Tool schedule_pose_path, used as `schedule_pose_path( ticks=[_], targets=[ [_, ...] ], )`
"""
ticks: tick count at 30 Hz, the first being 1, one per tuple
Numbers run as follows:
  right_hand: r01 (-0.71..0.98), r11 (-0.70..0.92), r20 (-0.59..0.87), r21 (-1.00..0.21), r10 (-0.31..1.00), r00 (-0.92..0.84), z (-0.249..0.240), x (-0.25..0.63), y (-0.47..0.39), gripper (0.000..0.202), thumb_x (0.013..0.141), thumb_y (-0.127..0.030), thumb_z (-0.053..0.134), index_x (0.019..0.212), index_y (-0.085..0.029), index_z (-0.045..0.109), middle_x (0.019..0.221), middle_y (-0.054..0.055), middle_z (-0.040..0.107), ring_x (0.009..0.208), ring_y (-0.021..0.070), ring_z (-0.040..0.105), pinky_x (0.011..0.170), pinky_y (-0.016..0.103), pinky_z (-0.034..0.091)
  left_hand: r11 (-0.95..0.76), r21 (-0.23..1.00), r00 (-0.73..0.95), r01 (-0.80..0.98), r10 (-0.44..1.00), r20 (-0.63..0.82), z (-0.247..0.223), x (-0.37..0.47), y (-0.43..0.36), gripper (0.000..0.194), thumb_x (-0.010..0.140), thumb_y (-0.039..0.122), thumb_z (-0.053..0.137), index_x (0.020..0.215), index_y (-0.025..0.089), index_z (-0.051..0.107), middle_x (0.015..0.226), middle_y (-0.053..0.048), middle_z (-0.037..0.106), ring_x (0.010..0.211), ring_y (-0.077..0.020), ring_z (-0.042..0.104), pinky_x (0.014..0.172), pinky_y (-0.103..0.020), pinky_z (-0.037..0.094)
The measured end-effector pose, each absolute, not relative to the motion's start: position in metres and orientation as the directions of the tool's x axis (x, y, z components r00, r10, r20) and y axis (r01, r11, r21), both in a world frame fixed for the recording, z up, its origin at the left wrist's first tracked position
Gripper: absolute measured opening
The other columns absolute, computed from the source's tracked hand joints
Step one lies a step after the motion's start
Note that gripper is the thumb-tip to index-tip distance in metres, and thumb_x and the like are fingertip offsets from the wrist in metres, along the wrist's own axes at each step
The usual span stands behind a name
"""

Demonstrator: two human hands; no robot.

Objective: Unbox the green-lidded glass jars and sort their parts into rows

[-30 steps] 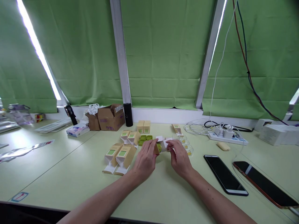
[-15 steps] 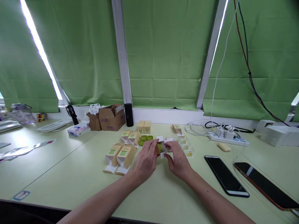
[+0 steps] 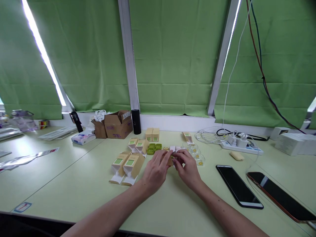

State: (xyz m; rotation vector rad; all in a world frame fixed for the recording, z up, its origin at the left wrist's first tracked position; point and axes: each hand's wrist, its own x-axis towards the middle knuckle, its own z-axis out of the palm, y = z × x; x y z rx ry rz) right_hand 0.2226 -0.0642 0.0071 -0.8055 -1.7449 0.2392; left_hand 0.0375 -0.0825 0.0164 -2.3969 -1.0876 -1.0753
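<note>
Between my two hands is a small tan box (image 3: 170, 161), mostly covered by the fingers. My left hand (image 3: 156, 168) is closed round its left side. At its right end, my right hand (image 3: 186, 166) pinches the white flaps, with thumb and fingers close together. Green square containers (image 3: 154, 148) sit just behind my left hand. Two tan boxes with open white flaps (image 3: 133, 163) lie to the left, and two smaller-looking ones (image 3: 142, 145) lie farther back. Clear plastic trays with yellow spots (image 3: 197, 154) are behind and right of my right hand.
Two closed tan boxes (image 3: 152, 134) stand at the back, near a black cylinder (image 3: 136, 121) and a brown carton (image 3: 118, 125). On the right are a black phone (image 3: 239, 186), another phone (image 3: 281, 194), an earbud-like case (image 3: 237, 155) and a power strip (image 3: 242, 147).
My right hand has moved slightly left, closer to my left hand. Its fingers have drawn together at the box's end, and the white flaps show less than before.
</note>
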Motion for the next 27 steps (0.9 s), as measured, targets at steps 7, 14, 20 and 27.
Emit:
schedule_pose_path(
  ticks=[7, 14, 20, 27],
  targets=[
    [0.369, 0.714, 0.748, -0.595, 0.66, -0.069, 0.0041, 0.2193, -0.0621, 0.019, 0.098, -0.027, 0.057, 0.081, -0.021, 0.065, 0.092, 0.007, 0.062, 0.073, 0.0187, 0.062, 0.06, 0.032, 0.058, -0.671, 0.015, 0.452, 0.742, 0.516, 0.728, 0.0156, 0.0381, -0.0826, 0.064, 0.097, 0.013, 0.053, 0.157, 0.024, 0.033, 0.131, -0.016, 0.061, 0.122, -0.0302, 0.061, 0.092, -0.046, 0.061],
    [0.247, 0.686, 0.709, -0.685, 0.705, 0.01, 0.0126, 0.2224, -0.0671, 0.023, 0.099, -0.039, 0.059, 0.085, -0.021, 0.064, 0.102, 0.01, 0.069, 0.087, 0.0208, 0.066, 0.064, 0.03, 0.06, -0.648, 0.028, 0.413, 0.761, 0.518, 0.749, 0.0188, 0.0367, -0.0831, 0.068, 0.097, 0.015, 0.057, 0.158, 0.026, 0.031, 0.13, -0.015, 0.061, 0.122, -0.03, 0.06, 0.092, -0.045, 0.061],
    [0.126, 0.591, 0.601, -0.797, 0.797, 0.06, 0.0085, 0.2239, -0.066, 0.027, 0.1, -0.046, 0.058, 0.096, -0.02, 0.065, 0.107, 0.01, 0.072, 0.081, 0.0189, 0.067, 0.064, 0.031, 0.059, -0.644, 0.024, 0.399, 0.765, 0.503, 0.767, 0.0192, 0.035, -0.0818, 0.069, 0.096, 0.015, 0.059, 0.159, 0.027, 0.032, 0.129, -0.014, 0.062, 0.121, -0.0299, 0.06, 0.096, -0.045, 0.059],
    [-0.015, 0.532, 0.526, -0.846, 0.84, 0.132, 0.0112, 0.2265, -0.0631, 0.033, 0.097, -0.053, 0.061, 0.095, -0.021, 0.062, 0.102, 0.009, 0.072, 0.07, 0.0174, 0.064, 0.058, 0.032, 0.058, -0.627, 0.061, 0.356, 0.776, 0.517, 0.778, 0.0183, 0.0332, -0.0786, 0.07, 0.094, 0.015, 0.06, 0.158, 0.027, 0.034, 0.13, -0.014, 0.061, 0.121, -0.03, 0.059, 0.096, -0.046, 0.059]
  ],
)
